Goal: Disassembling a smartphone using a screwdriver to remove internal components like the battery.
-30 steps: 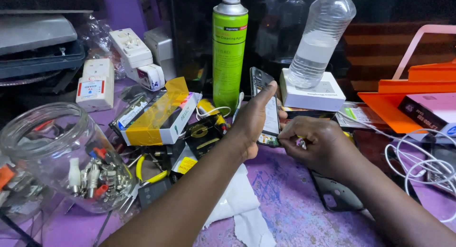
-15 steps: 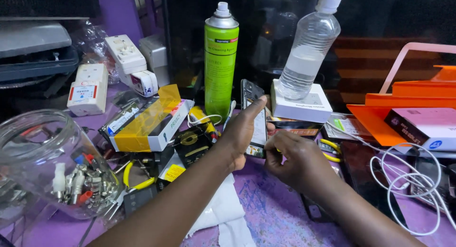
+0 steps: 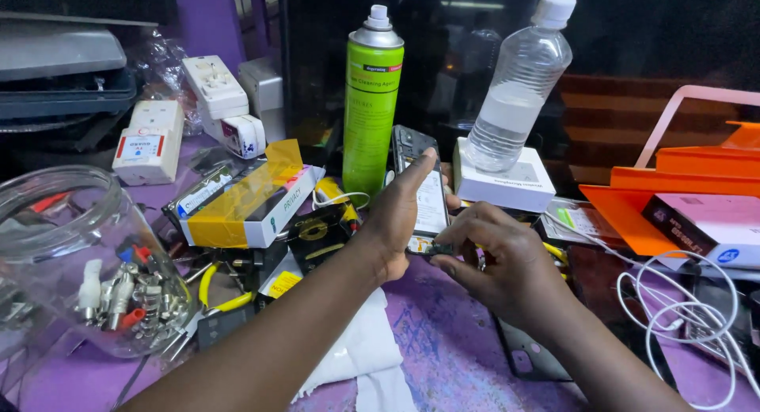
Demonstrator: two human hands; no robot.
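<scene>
Dark opened phone (image 3: 419,186), upright in left hand (image 3: 393,222); right hand (image 3: 499,258) at base.

Opened phone (image 3: 422,192) was held upright at frame centre by left hand (image 3: 393,222); its lower end was pinched by right hand (image 3: 497,262). Green spray can (image 3: 372,103) and clear bottle (image 3: 516,87) were seen behind.

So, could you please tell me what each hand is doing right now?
Left hand: closed around the phone.
Right hand: fingers pinched at the phone's bottom edge.
</scene>
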